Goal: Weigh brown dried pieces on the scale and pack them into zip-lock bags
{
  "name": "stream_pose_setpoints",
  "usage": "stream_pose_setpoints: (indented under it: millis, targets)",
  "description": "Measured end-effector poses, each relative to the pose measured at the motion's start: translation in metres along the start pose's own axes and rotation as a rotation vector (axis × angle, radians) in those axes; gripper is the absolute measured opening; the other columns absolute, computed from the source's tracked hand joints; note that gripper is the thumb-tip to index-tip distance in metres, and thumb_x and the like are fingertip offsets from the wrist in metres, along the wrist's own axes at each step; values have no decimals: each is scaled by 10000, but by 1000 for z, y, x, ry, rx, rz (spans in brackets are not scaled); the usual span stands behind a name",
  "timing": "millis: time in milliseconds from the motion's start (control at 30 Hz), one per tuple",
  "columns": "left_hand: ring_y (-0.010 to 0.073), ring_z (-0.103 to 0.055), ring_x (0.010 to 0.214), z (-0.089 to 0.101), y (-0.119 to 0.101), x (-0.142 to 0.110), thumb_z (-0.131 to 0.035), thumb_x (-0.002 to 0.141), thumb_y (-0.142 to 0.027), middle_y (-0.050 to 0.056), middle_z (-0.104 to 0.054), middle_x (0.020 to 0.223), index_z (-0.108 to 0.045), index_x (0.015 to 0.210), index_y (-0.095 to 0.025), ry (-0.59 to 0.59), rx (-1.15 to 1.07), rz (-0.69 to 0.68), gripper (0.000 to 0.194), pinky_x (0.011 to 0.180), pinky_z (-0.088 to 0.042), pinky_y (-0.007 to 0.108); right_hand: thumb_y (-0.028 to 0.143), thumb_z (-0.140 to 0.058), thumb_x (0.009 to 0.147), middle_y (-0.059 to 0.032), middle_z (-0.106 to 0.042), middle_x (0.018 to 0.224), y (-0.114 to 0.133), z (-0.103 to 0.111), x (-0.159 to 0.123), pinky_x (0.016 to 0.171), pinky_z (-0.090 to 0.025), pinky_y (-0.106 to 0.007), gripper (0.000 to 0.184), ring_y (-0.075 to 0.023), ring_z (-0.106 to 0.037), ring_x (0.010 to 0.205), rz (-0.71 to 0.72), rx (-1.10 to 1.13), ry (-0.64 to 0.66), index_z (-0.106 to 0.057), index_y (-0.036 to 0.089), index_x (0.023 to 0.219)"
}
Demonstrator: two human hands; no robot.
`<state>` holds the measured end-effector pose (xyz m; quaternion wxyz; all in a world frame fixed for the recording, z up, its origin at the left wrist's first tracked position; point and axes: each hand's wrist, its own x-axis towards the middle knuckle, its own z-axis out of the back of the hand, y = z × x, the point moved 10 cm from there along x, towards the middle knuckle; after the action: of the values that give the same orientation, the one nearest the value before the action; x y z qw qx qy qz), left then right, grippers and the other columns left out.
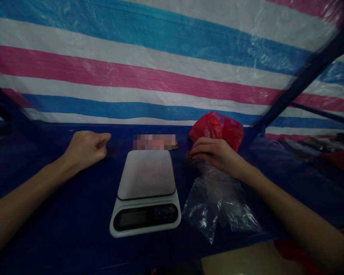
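Observation:
My left hand (pixel 87 147) is closed in a loose fist over the blue surface, left of a white kitchen scale (pixel 146 179). Nothing shows between its fingers. On the scale's other side, my right hand (pixel 218 152) has its fingers bent together around the top of a small round object (pixel 190 157), too dark and covered to name. Clear plastic zip bags (pixel 215 202) lie beneath and in front of that wrist. Just behind the hand sits a red plastic bag (pixel 215 128). The scale's plate bears nothing, and its display is dim.
Behind the scale lies a flat pinkish item (pixel 154 142), blurred out by pixels. Blue frame bars (pixel 298 80) slant up at the sides, with a striped plastic sheet (pixel 149 76) across the back. More items (pixel 309 145) lie beyond the right bar.

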<state>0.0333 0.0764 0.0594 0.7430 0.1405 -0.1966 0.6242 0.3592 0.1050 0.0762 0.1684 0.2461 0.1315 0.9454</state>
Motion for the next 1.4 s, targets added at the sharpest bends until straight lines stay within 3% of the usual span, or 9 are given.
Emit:
stream_pose_setpoints:
  millis: [400,700,867,967,1167,1300,1400]
  targets:
    - [143,-318,482,-5,2,0,-427,632,-203,-24,-330,482,-308,543,-240,59,27,73,153,586,-193,311,265,-765,929,-52,-679,974,4,1,7,799,-553,-316,86,-182,-671,905,-25,58,-96,-777,200,984]
    - [140,-323,466,-4,1,0,-420,622,-225,-20,-344,473,-318,535,-240,32,46,38,135,574,-198,304,189,-635,998,-70,-741,1023,-9,13,4,854,-538,-338,141,-204,-694,974,-119,19,-173,-775,202,996]
    - [139,-320,455,-3,-1,1,-408,627,-235,-21,-332,466,-308,534,-243,23,40,21,137,571,-195,303,265,-750,926,-49,-762,931,-19,9,0,716,-522,-297,139,-175,-690,800,-204,102,-16,-782,193,1041]
    - [141,-316,459,-3,-2,1,-409,618,-241,-19,-326,464,-299,531,-243,42,40,36,140,573,-192,306,288,-780,904,-43,-746,923,-19,5,-2,665,-498,-277,134,-160,-668,767,-185,130,57,-791,203,1008]
    - [145,-310,465,-5,0,-1,-409,624,-243,-18,-326,472,-297,538,-245,51,44,66,142,578,-189,311,223,-702,962,-52,-741,996,-10,2,1,796,-540,-296,100,-177,-703,891,-107,100,28,-794,215,1001]
    - [141,-305,470,-4,0,0,-414,626,-230,-21,-311,471,-294,532,-243,43,38,61,154,580,-196,311,192,-640,993,-47,-771,1042,-5,9,2,851,-556,-317,188,-187,-722,947,-107,87,-45,-781,230,1111]
    - [142,-309,475,-2,-1,0,-421,625,-224,-23,-313,469,-298,533,-242,46,30,62,154,585,-198,311,127,-528,1025,-54,-758,1043,6,21,1,869,-556,-338,277,-190,-709,976,-69,92,-122,-779,226,1091]
